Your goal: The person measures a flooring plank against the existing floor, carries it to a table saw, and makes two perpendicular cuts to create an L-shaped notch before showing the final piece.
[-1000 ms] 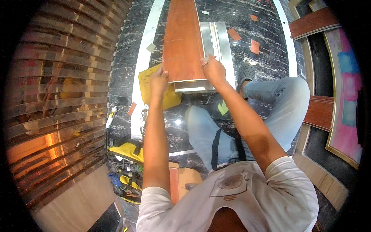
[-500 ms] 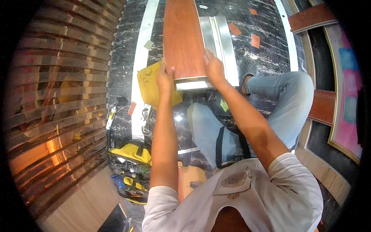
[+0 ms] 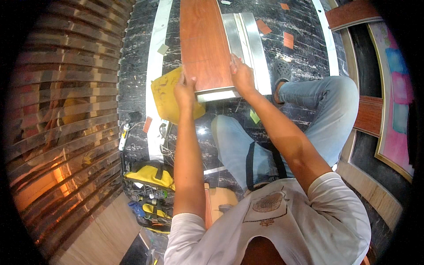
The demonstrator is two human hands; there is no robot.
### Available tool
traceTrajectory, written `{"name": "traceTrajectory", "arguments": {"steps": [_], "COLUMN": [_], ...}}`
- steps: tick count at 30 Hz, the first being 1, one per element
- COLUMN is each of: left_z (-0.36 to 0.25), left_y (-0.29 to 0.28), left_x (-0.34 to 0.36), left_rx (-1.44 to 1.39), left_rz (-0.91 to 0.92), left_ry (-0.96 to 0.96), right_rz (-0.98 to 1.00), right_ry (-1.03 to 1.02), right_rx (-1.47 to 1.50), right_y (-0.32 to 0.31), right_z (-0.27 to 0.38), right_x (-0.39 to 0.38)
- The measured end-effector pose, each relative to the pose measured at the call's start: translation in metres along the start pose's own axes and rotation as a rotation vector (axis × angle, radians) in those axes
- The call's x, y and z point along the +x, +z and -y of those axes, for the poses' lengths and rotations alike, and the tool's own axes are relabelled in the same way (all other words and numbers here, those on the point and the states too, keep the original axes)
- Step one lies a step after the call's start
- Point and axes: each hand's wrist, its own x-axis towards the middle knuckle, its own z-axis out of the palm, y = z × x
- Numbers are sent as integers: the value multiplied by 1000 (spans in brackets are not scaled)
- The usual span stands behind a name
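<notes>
We look down on a glossy black floor [image 3: 304,48] streaked with white, its far part cut off by the top edge. Brown slats [image 3: 75,106] fill the left side, bending into the dark rim. The person's white shirt [image 3: 309,212] and pale blue jeans [image 3: 327,101] take up the lower right; folds cover part of the legs. Ahead lies a long reddish-brown board [image 3: 204,48], its far end out of view, over a silver metal piece [image 3: 238,28] that it partly hides. Left of the board's near end is a yellow sheet [image 3: 164,97]. A black and yellow bag [image 3: 152,174] sits lower left, its contents too jumbled for us to sort. The hands are apart, clamped on the board's long edges near its closer end: left hand [image 3: 184,90] on one, right hand [image 3: 243,77] on the other, some fingertips hidden. The shirt print [image 3: 267,204] has small lettering, and a white and yellow tube [image 3: 124,137] bears markings; we cannot read either.
</notes>
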Motion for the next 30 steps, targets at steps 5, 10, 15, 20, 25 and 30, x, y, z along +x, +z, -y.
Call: {"name": "traceTrajectory", "arguments": {"steps": [5,10,15,20,25,30], "left_z": [21,0,-8,10,21,17], "left_y": [-11,-5,-5,-6,-3,0], "left_x": [9,2,-2,4,8,5], "left_rx": [-87,-52,-63,-97,14,-20], "left_rz": [18,19,33,25,-8,-7], "left_ry": [-33,-20,-55,-13,5,-2], "right_rz": [9,-42,-48,-50,-24,-18], "right_ry": [-16,-56,-73,-79,-61,-61], "right_rx": [-55,-53,-85,-88,-104,-110], "right_y": [9,10,12,16,10,10], "right_z": [7,-2,-5,-4,1,-3], "right_x": [-6,-3,-4,-4,-6,-4]}}
